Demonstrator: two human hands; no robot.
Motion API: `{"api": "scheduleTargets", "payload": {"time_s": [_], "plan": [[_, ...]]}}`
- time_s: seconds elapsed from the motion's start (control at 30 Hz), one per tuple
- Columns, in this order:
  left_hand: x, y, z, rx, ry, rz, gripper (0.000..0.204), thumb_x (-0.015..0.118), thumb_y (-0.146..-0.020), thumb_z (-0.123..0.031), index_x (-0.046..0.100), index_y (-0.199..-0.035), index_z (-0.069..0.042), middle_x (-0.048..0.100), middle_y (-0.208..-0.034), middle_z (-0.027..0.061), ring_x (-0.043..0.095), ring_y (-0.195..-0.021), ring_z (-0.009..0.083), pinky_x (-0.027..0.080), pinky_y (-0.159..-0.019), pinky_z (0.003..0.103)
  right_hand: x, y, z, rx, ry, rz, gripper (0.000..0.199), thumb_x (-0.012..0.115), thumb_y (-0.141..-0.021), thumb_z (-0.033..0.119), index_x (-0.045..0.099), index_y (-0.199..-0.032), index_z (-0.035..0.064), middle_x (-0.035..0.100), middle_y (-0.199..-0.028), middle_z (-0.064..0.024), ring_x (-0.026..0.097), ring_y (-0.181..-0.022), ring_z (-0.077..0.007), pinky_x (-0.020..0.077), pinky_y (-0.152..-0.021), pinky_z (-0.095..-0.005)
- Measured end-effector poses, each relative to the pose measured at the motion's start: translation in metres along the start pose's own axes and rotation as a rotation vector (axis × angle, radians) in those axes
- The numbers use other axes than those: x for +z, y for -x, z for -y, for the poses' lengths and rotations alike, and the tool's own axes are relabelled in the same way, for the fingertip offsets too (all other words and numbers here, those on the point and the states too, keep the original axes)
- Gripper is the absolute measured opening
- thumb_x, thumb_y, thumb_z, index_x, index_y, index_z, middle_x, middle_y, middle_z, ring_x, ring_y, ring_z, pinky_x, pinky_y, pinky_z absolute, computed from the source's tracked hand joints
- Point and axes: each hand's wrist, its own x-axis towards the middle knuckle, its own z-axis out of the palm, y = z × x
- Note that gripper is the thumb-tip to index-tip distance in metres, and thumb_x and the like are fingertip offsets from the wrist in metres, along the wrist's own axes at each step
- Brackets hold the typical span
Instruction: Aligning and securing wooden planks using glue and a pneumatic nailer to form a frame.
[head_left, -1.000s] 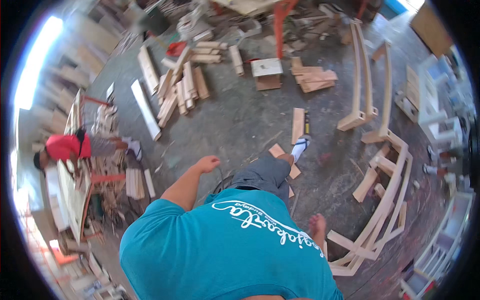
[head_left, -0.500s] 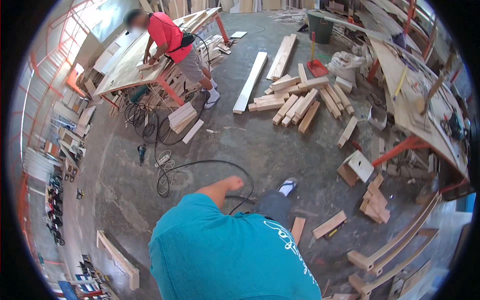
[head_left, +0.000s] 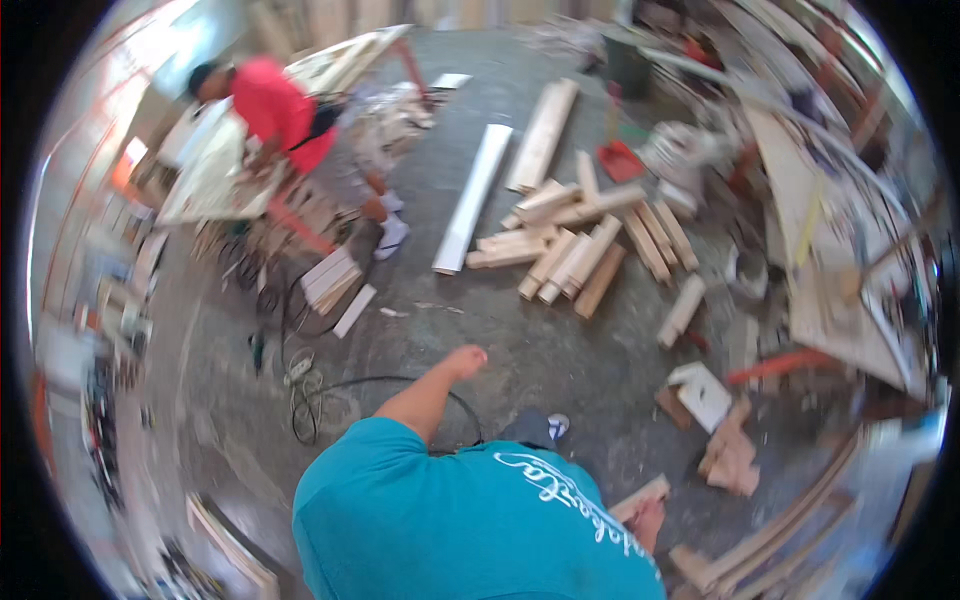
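Left to right: black cable [head_left: 330,390] looped on the floor, a likely trip hazard; left hand [head_left: 466,360] loosely closed, empty, swinging above it; right hand [head_left: 648,522] beside a short wood block [head_left: 640,497], grip indiscernible.

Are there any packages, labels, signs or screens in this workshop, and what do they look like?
No packages, signs or screens can be made out.
White cursive lettering: printed across the person's teal shirt, bottom centre.
The left hand swings free above the concrete floor; the right hand hangs beside a pale wooden offcut.
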Motion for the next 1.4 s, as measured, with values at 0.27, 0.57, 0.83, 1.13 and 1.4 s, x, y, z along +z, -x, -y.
{"api": "scheduleTargets", "payload": {"time_s": [0.27, 0.57, 0.83, 1.13, 1.4], "plan": [[-0.032, -0.134, -0.146, 0.036, 0.355, -0.036, 0.031, 0.056, -0.097, -0.026, 0.063, -0.116, -0.003, 0.070, -0.095, 0.0041, 0.062, -0.082, 0.0115, 0.050, -0.076, 0.028, -0.015, -0.047, 0.073, 0.605, -0.239, -0.143, 0.024, 0.052, -0.095, 0.027, 0.064, -0.112, 0.0143, 0.065, -0.093, -0.0035, 0.061, -0.073, -0.0146, 0.0500, -0.060, -0.0388], [0.042, -0.146, -0.181, 0.128, -0.087, 0.876, 0.044, 0.058, -0.093, -0.041, 0.063, -0.120, -0.006, 0.069, -0.111, 0.0146, 0.064, -0.104, 0.0306, 0.049, -0.089, 0.040, 0.000, -0.082, 0.093, 1.203, -0.277, -0.054, 0.024, 0.057, -0.093, 0.031, 0.065, -0.097, 0.0077, 0.062, -0.078, -0.0068, 0.058, -0.058, -0.0202, 0.0482, -0.050, -0.0404], [-0.061, -0.355, -0.048, 0.289, -0.285, 0.386, 0.027, 0.056, -0.094, -0.035, 0.066, -0.098, -0.011, 0.067, -0.084, 0.0042, 0.064, -0.071, 0.0172, 0.051, -0.060, 0.035, -0.043, -0.352, 0.169, 0.625, -0.746, -0.396, 0.025, 0.051, -0.095, 0.035, 0.058, -0.103, 0.0131, 0.058, -0.080, -0.0038, 0.055, -0.060, -0.0172, 0.0402, -0.044, -0.0350], [-0.101, -0.517, -0.329, -0.280, 0.590, -0.033, 0.025, 0.051, -0.099, -0.029, 0.058, -0.114, -0.010, 0.063, -0.100, 0.0010, 0.060, -0.079, 0.0115, 0.045, -0.060, 0.026, -0.174, -0.569, 0.285, 0.585, -0.042, -1.295, 0.054, 0.044, -0.097, 0.045, 0.050, -0.128, 0.0009, 0.062, -0.120, -0.0236, 0.061, -0.111, -0.0385, 0.0469, -0.094, -0.0484], [0.002, -0.716, -0.549, 0.717, -0.050, 0.238, 0.022, 0.058, -0.093, -0.011, 0.061, -0.113, -0.002, 0.064, -0.097, 0.0083, 0.062, -0.087, 0.0197, 0.050, -0.074, 0.033, -0.149, -0.600, 0.422, 1.166, 0.024, -1.359, 0.059, 0.045, -0.096, 0.049, 0.044, -0.138, 0.0064, 0.058, -0.128, -0.0196, 0.058, -0.115, -0.0365, 0.0476, -0.095, -0.0498]]}}
